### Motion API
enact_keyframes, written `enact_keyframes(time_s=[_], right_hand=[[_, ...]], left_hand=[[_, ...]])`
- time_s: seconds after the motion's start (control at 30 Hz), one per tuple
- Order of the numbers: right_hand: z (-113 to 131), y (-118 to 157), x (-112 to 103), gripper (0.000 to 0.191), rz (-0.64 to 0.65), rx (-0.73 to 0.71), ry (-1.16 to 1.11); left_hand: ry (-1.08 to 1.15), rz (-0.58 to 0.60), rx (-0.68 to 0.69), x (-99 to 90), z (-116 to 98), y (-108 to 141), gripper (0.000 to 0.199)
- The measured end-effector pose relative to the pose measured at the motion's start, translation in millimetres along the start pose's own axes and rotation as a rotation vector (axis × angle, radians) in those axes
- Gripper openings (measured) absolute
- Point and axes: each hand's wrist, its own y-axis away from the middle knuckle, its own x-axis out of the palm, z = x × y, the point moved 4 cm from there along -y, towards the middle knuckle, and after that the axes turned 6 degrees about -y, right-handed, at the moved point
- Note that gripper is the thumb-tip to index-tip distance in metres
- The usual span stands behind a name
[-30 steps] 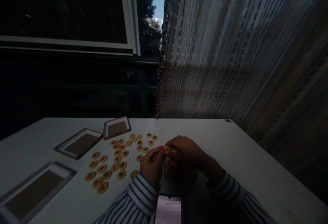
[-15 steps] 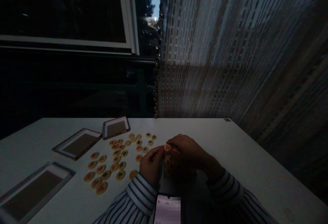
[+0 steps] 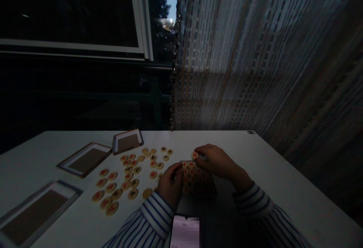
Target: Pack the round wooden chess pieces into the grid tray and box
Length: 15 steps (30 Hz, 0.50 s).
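Note:
My right hand [image 3: 217, 161] pinches a round wooden piece with a red character [image 3: 194, 155] between thumb and fingertips, just above the far edge of a box [image 3: 208, 189]. Rows of red-marked round pieces [image 3: 192, 172] fill the box, partly in shadow. At the box's left side, my left hand [image 3: 171, 183] is curled with its fingertips by the far left corner; whether anything is in it is hidden. To its left, several loose round pieces [image 3: 129, 177] with red or black characters lie scattered on the white table, a few showing plain faces.
Three shallow open trays or lids stand at the left: a near one [image 3: 74, 189], a middle one [image 3: 109, 149] and a far one [image 3: 141, 136]. A lit phone [image 3: 185, 233] is at the near edge of the white table [image 3: 269, 187]. A bead curtain [image 3: 227, 51] hangs behind.
My right hand has moved right and slightly away from my left hand, with a piece in its fingertips. More of the box's filled rows shows. My left hand has shifted slightly right.

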Motion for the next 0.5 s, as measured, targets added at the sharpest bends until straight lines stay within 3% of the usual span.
enact_keyframes(time_s=[0.27,0.5], right_hand=[[-14.9,0.8,8.6,0.03,0.105,0.06,0.061],[-21.8,0.9,17.0,0.028,0.131,0.056,0.122]], left_hand=[[-0.062,0.002,0.072,1.1,1.8,0.3,0.028],[-0.062,0.026,0.034,1.5,2.3,0.8,0.029]])
